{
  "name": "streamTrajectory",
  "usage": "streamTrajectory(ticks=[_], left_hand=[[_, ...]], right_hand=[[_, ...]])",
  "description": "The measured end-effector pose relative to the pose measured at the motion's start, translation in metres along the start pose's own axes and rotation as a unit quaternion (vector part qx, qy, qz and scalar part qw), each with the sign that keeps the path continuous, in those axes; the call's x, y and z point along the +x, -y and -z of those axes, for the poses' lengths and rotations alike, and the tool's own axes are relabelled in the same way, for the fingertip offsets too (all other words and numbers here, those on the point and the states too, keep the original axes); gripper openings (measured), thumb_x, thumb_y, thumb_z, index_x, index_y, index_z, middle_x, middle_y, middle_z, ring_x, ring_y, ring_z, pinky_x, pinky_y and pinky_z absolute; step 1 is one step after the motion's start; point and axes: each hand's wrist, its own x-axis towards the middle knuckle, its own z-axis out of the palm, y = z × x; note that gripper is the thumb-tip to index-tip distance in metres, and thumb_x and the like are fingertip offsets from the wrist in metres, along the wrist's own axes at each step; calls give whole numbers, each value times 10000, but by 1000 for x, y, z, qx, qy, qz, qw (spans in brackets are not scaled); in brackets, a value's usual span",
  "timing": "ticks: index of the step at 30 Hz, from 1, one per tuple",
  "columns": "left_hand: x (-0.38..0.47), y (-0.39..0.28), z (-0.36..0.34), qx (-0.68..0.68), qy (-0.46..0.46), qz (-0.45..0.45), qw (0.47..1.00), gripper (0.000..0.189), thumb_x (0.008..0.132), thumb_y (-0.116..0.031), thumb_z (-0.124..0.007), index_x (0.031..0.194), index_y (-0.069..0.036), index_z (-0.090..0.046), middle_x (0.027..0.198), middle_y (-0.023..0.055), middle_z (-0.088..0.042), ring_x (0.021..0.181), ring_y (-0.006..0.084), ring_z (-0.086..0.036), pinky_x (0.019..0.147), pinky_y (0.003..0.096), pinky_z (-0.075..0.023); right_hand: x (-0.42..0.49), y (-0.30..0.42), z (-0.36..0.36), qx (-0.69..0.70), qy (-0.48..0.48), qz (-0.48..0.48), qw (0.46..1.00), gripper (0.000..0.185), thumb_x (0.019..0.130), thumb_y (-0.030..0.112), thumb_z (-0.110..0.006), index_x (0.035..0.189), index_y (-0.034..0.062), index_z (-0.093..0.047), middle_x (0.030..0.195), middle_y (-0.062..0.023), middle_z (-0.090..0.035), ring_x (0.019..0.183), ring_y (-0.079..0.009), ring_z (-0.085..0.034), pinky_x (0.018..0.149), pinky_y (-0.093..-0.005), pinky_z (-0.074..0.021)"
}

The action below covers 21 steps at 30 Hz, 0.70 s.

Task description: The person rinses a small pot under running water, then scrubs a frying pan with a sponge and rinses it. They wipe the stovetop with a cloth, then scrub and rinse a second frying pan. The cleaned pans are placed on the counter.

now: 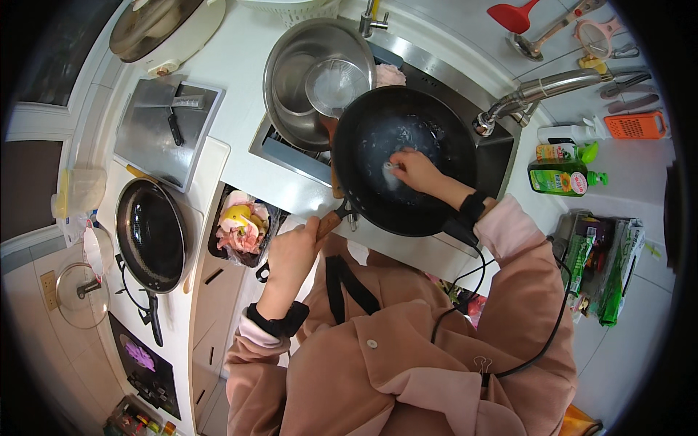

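Observation:
A black wok (360, 201) with cloudy, bubbly water in its bowl is held over the sink. My left hand (289, 253) is closed around its wooden handle (329, 224). Inside the bowl, my right hand (413, 168) pinches a small pale scrubbing pad or cloth (390, 177) against the surface; the fingers hide part of it. Beyond the wok's left rim sits a large steel basin (283, 65) holding a fine-mesh strainer (336, 90), whose handle passes close to the wok.
The sink faucet (523, 98) reaches in on the right, near green soap bottles (556, 177). At left are a frying pan (151, 234), a metal cutting board (144, 131) with a cleaver (158, 97) and a knife (174, 128), and a bin of food scraps (242, 223). A black cable (564, 305) runs along my right sleeve.

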Motion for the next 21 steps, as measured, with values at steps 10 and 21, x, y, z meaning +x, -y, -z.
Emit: streamTrajectory(ticks=[10,21], left_hand=[[1,0,-1,7,-31,-18,999,282,829,-340,-629,915,-103,-500,643,98,-613,568,299,-621,483,388,-478],[6,1,3,43,0,-16,999,289,820,-332,-635,928,-95,-510,695,74,-628,607,268,-641,519,347,-505]], right_hand=[[-5,49,-15,-35,137,118,983,65,721,44,-633,785,37,-635,841,-162,-605,859,-356,-598,748,-425,-493],[25,47,-24,-24,33,214,976,102,712,27,-593,808,24,-626,904,-135,-589,838,-344,-588,754,-410,-490]])
